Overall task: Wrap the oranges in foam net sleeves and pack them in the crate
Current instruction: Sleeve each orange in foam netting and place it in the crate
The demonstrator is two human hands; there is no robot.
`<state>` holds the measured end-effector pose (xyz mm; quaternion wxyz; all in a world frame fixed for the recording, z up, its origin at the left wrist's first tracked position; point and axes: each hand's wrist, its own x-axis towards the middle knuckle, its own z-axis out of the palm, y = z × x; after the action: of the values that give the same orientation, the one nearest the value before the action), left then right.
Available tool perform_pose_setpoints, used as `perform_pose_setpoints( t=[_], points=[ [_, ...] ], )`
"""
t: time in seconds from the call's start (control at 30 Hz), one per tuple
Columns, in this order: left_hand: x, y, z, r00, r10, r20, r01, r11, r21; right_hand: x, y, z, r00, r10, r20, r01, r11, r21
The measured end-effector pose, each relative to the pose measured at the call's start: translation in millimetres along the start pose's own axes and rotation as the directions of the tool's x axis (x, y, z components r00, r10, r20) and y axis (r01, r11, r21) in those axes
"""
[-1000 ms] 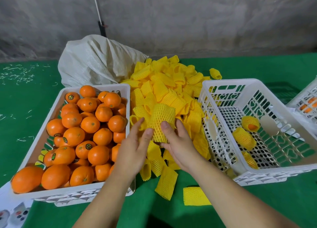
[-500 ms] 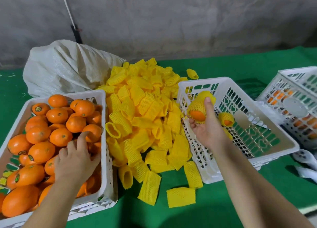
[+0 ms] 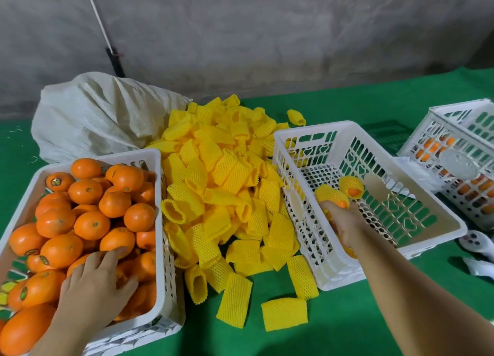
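A white crate point(image 3: 159, 222) on the left is heaped with bare oranges point(image 3: 88, 192). My left hand point(image 3: 96, 283) lies in it, fingers curled over one orange point(image 3: 127, 271) near the crate's right wall. A big pile of yellow foam net sleeves point(image 3: 222, 181) lies in the middle. My right hand point(image 3: 344, 222) reaches down inside the white packing crate point(image 3: 307, 131) and holds a sleeved orange point(image 3: 331, 198) low over the crate floor. Another sleeved orange point(image 3: 351, 185) lies just beyond it. A third point(image 3: 350, 251) shows partly under my wrist.
A white woven sack point(image 3: 101, 115) slumps behind the left crate. A third white crate point(image 3: 459, 152) with oranges stands at the far right. Loose sleeves point(image 3: 283, 313) lie on the green cloth near the front. A grey wall closes the back.
My right hand has gone down into the packing crate with the sleeved orange. My left hand has settled deeper among the bare oranges. The camera has shifted a little.
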<state>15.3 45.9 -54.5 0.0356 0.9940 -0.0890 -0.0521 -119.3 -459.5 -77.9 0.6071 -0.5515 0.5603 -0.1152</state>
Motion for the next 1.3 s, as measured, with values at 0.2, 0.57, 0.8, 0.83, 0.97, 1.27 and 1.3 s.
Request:
perform_pose_setpoints(
  t=[0.2, 0.57, 0.8, 0.83, 0.97, 1.27, 1.3],
  points=[
    [-32, 65, -25, 0.917, 0.164, -0.364, -0.334, 0.815, -0.474, -56, -39, 8, 0.887, -0.462, 0.019, 0.454, 0.861, -0.232],
    [-36, 179, -35, 0.956, 0.269, -0.115, -0.110, -0.033, -0.993, -167, -6, 95, 0.497, -0.598, 0.629, 0.738, 0.672, 0.055],
    [-33, 160, -18, 0.954, 0.034, -0.299, -0.297, 0.265, -0.917, -171, -2, 101, 0.524, -0.609, 0.595, 0.724, 0.687, 0.066],
    [-33, 158, -17, 0.927, 0.026, -0.374, -0.360, 0.340, -0.869, -171, -2, 104, 0.541, -0.625, 0.562, 0.736, 0.676, 0.043],
    [-42, 160, -14, 0.753, 0.182, -0.632, -0.627, 0.492, -0.604, -176, 0, 116, 0.551, -0.659, 0.512, 0.727, 0.681, 0.093],
    [-41, 178, -47, 0.912, 0.388, 0.137, 0.269, -0.312, -0.911, -191, 8, 115, 0.381, -0.562, 0.734, 0.672, 0.714, 0.198],
    [-44, 180, -46, 0.930, 0.355, 0.094, 0.212, -0.310, -0.927, -197, 7, 116, 0.460, -0.520, 0.720, 0.557, 0.800, 0.223]
  ],
)
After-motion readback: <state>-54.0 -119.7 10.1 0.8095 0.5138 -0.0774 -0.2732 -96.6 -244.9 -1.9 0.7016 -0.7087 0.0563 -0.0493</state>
